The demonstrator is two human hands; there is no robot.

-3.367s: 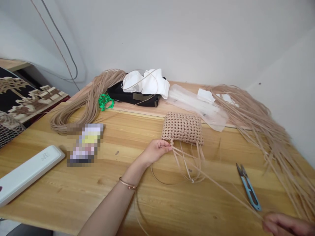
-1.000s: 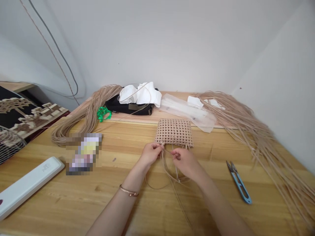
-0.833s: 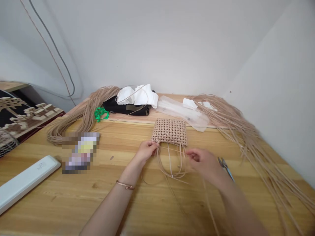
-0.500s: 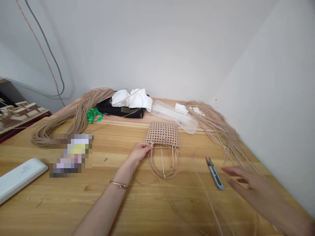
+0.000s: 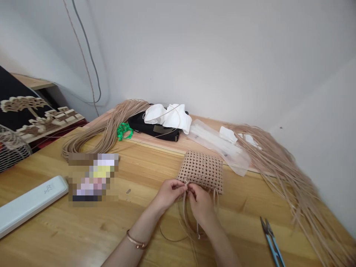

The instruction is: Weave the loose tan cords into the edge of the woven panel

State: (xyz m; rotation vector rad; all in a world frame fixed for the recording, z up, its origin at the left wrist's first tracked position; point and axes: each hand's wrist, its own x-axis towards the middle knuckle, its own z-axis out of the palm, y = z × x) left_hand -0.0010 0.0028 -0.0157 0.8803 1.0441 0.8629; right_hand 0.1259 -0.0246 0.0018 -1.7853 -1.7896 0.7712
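A tan woven piece [image 5: 200,168], knotted in a close grid, lies on the wooden table in front of me. My left hand [image 5: 171,191] pinches tan cord at its near left corner. Close beside it, my right hand [image 5: 198,200] has its fingertips closed on the cord at the same corner. Tan cords [image 5: 185,215] hang down from there between and below the hands, and some are hidden by my right hand. A white strip [image 5: 198,230] shows partly under my right wrist. More cord ends come out at the piece's near right corner.
Blue-handled thread snips [image 5: 271,241] lie at the right. Bundles of tan cord [image 5: 91,135] lie at the back left and along the right edge [image 5: 278,163]. A black pouch [image 5: 152,128] with white tissue, a clear plastic bag [image 5: 219,144] and a white case [image 5: 33,204] also lie there.
My right hand has come in from the right to the woven piece's near left corner and closed on cord beside my left hand. The view has shifted, moving the scene within the picture.
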